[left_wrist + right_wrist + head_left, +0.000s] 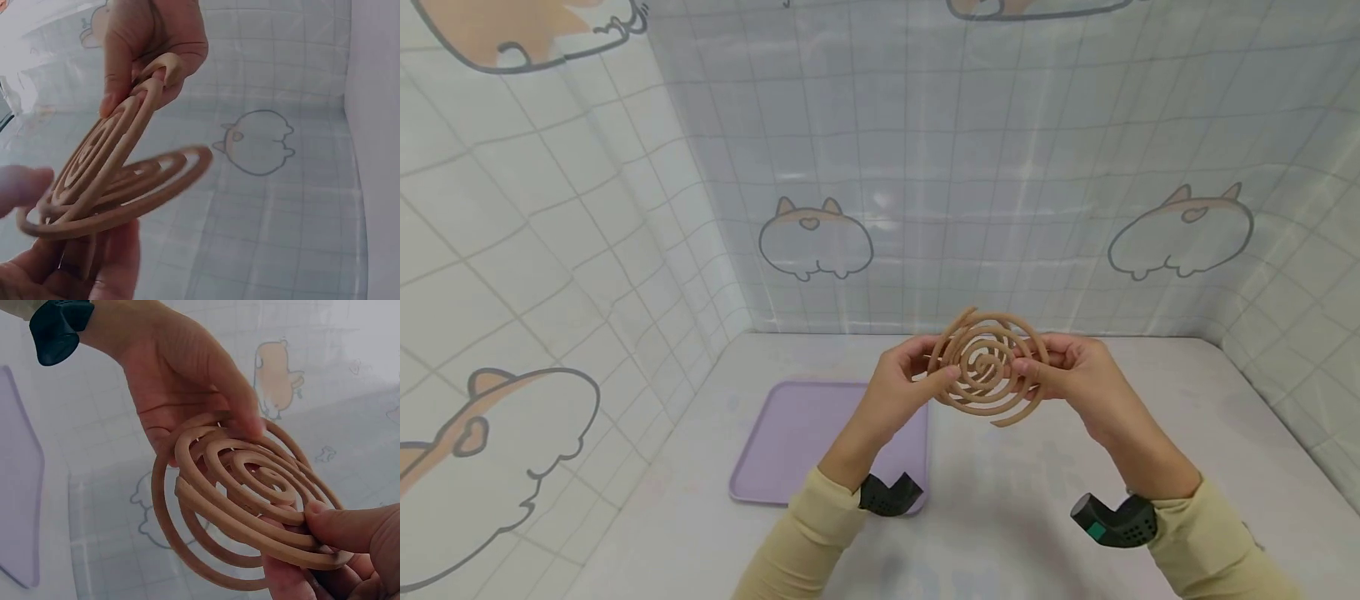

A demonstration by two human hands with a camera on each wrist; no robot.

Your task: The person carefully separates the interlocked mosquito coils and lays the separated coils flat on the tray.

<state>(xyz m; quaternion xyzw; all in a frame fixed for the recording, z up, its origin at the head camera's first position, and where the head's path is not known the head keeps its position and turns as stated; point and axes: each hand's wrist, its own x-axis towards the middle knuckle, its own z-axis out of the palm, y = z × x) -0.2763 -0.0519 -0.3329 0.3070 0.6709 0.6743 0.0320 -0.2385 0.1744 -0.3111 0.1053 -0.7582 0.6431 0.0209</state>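
Observation:
Two brown mosquito coils (982, 363), flat spirals, are held up in front of me between both hands. In the left wrist view the coils (167, 192) fan apart at an angle, meeting at the lower left edge. My left hand (897, 385) grips the left side, its thumb on the near face. From the right, my right hand (1078, 373) pinches the rings between thumb and fingers. Seen from the right wrist, the coils (240, 529) overlap with their rings crossing, and some fingers lie behind them.
A lilac tray (797, 442) lies on the white table (1000, 517) at the left, partly behind my left forearm. Tiled-pattern sheeting (940, 175) with cartoon dogs encloses the table at the back and sides. Both wrists wear black straps.

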